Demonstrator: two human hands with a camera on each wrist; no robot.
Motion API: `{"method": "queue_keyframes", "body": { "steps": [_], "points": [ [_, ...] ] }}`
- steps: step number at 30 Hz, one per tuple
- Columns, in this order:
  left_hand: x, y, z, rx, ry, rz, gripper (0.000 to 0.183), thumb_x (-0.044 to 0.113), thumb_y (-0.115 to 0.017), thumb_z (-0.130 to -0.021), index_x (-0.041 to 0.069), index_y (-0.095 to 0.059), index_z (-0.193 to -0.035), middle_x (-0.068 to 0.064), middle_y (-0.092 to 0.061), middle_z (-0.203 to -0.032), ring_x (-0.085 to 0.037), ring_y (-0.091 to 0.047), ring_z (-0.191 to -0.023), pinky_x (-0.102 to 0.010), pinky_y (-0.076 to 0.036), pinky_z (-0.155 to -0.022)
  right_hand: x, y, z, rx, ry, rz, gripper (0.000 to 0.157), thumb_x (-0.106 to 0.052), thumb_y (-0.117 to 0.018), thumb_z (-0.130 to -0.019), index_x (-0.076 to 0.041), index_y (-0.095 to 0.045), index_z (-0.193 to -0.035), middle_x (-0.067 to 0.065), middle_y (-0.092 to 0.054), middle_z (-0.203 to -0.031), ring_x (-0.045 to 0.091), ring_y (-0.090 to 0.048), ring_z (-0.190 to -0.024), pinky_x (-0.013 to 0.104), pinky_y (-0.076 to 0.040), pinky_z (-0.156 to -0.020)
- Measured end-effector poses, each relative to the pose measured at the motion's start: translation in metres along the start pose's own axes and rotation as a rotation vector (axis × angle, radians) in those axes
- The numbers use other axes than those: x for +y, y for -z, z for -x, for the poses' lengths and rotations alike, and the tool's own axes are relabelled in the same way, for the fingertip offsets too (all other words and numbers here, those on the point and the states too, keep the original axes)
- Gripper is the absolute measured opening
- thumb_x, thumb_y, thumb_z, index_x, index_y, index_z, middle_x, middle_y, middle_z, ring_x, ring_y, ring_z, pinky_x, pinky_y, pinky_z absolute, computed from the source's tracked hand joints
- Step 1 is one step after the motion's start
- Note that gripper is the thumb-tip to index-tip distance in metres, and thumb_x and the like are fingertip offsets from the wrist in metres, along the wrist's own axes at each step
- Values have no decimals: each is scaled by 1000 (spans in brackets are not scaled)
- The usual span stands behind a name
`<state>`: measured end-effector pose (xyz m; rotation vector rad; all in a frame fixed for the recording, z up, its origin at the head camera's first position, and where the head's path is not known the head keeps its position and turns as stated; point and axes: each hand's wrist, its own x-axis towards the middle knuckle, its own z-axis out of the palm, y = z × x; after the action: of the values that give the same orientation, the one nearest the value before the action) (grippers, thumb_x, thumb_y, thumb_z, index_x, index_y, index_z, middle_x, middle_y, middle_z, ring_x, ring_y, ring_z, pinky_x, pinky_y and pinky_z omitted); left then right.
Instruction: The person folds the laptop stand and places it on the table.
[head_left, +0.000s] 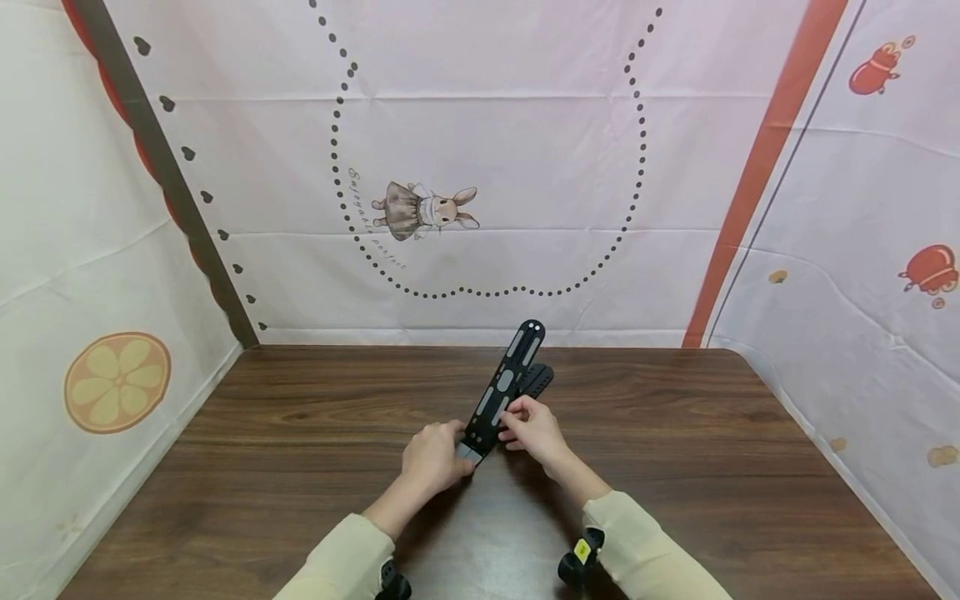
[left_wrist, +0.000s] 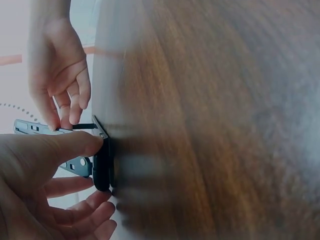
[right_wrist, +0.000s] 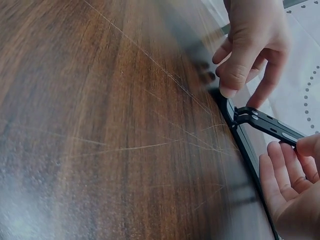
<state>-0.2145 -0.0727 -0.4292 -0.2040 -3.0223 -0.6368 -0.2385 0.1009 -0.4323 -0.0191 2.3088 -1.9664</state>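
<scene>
A black folding stand [head_left: 504,392] sits near the middle of the dark wooden bench [head_left: 300,433], toward its far half. Its slotted upper arm tilts up and away to the far right, while the flat base lies on the wood beneath it. A small metal hinge joins the two at the near end.

The left hand [head_left: 431,457] is at the near end of the stand, by the hinge. Its thumb presses on the hinge end and the other fingers curl beneath, so this grip is clasped on the stand; the left wrist view shows the thumb tip against the metal corner [left_wrist: 98,131].

The right hand [head_left: 531,429] is just right of the raised arm, and its fingertips pinch the arm's edge about midway up. In the right wrist view the palm [right_wrist: 287,192] lies under the slotted arm [right_wrist: 270,125], fingers bent up toward it.

Pale cream sleeves [head_left: 337,558] cover both forearms. Printed fabric hangs behind and beside the bench, showing a rabbit drawing [head_left: 423,210] inside a dotted outline.
</scene>
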Motion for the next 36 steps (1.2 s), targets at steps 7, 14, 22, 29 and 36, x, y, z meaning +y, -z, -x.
{"method": "queue_keyframes", "body": {
  "steps": [7,14,22,29,36],
  "points": [
    [-3,0,0,6,-1,-19,46,26,-78,-63,10,-67,-105,-9,-61,-87,-20,-52,-66,-33,-40,-50,0,0,1,-22,12,10,16,-12,-55,-91,3,-53,-99,18,-64,-93,33,-66,-81,40,-55,-67],
    [-7,1,-2,20,-16,-17,42,25,-76,-64,12,-68,-102,-6,-57,-84,-19,-51,-67,-32,-41,-51,2,5,2,-59,83,40,13,-13,-54,-92,0,-56,-94,12,-66,-86,20,-67,-73,33,-55,-63],
    [-16,2,-5,-13,-55,0,39,21,-75,-67,10,-68,-104,-7,-58,-89,-18,-49,-69,-30,-41,-52,4,17,-4,-17,71,65,16,-12,-54,-92,-1,-60,-101,14,-66,-90,22,-66,-74,35,-55,-65],
    [-22,6,-7,-15,-61,-4,39,19,-74,-67,11,-68,-106,-7,-58,-90,-20,-48,-75,-30,-42,-57,-4,31,-9,10,123,105,20,-12,-54,-93,3,-59,-104,18,-65,-92,29,-66,-76,40,-55,-66],
    [-26,6,-10,-5,-74,-21,40,18,-72,-68,12,-68,-107,-6,-55,-86,-21,-48,-76,-31,-41,-59,-11,44,-10,10,173,232,21,-12,-54,-93,-1,-59,-110,18,-65,-98,31,-64,-86,38,-55,-67]
  ]
}}
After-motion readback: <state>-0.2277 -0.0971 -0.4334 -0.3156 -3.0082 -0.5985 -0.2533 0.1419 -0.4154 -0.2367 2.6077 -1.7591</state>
